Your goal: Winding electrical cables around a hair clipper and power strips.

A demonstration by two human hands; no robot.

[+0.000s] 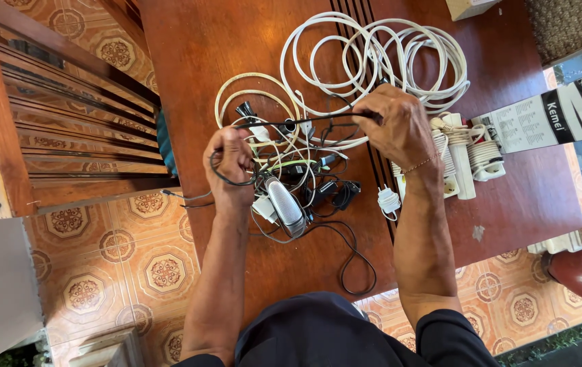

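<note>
Left hand (232,166) fist-closed on black cord (304,121); right hand (394,122), at 3 o'clock, pinches other end, probably. Untangling underway; next needs slack from cable tangle (291,183).

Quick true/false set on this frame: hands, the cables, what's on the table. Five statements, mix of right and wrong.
1. Both hands hold one black cable stretched between them. True: the left hand and right hand pull the black cable taut.
2. The big coil of white cable lies on the floor. False: the white cable coil lies on the wooden table.
3. A silver hair clipper lies among the tangled wires. True: the silver clipper sits below the hands.
4. The right hand is empty. False: it grips the black cable's end.
5. A white power strip lies by the right wrist. True: the power strip is there, with cord wound around it.
</note>
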